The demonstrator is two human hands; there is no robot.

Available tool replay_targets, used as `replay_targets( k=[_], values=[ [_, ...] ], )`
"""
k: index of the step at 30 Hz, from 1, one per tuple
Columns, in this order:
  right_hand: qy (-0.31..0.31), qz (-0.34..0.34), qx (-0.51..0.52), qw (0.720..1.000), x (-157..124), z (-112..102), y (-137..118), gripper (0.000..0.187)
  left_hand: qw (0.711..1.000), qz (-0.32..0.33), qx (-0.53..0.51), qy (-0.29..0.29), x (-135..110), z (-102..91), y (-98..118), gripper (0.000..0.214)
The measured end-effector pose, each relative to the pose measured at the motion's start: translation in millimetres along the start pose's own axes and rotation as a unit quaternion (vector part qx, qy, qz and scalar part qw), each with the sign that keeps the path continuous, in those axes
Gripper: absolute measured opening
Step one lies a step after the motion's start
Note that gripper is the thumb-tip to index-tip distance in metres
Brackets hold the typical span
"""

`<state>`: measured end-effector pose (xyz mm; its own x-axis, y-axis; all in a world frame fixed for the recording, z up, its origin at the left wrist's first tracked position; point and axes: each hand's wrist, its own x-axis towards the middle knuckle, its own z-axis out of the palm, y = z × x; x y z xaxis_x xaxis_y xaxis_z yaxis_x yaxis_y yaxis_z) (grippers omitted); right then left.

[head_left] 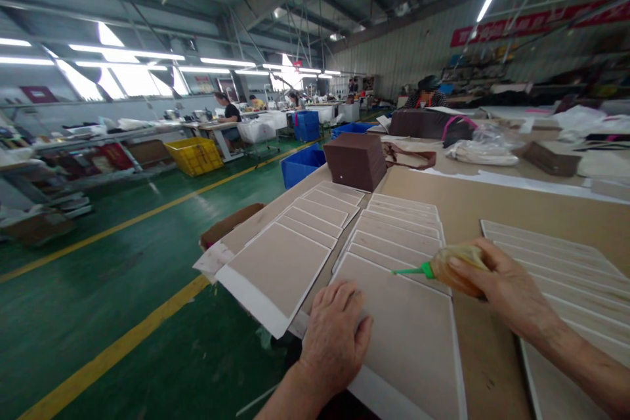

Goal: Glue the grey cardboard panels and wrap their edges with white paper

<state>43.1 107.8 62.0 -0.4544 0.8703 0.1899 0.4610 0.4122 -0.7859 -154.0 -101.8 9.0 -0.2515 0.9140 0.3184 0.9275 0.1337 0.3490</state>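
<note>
My left hand [337,335] lies flat, fingers stretched out, on the near corner of a brown card sheet [413,335] with a white border. My right hand [502,285] grips a soft amber glue bottle [455,269] whose green nozzle [411,270] points left, just above the far edge of that sheet. Behind it, overlapping rows of the same sheets [398,226] fan away from me, with another row [315,216] to the left and a third row [556,269] to the right.
The sheets lie on a cardboard-covered worktable [492,210]. A dark brown stack [355,161] stands at its far end, with bags and plastic wrap behind. Left is a green floor with yellow lines, blue crates [301,164], a yellow crate [195,155] and seated workers at distant tables.
</note>
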Motion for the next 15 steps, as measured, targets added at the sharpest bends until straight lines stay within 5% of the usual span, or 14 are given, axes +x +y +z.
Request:
replay_targets(
  k=[15],
  values=[
    [-0.039,-0.102,-0.065,0.992,18.3,65.9,-51.4,0.027,1.0,0.002,0.006,0.006,-0.6,-3.1,4.4,0.027]
  ],
)
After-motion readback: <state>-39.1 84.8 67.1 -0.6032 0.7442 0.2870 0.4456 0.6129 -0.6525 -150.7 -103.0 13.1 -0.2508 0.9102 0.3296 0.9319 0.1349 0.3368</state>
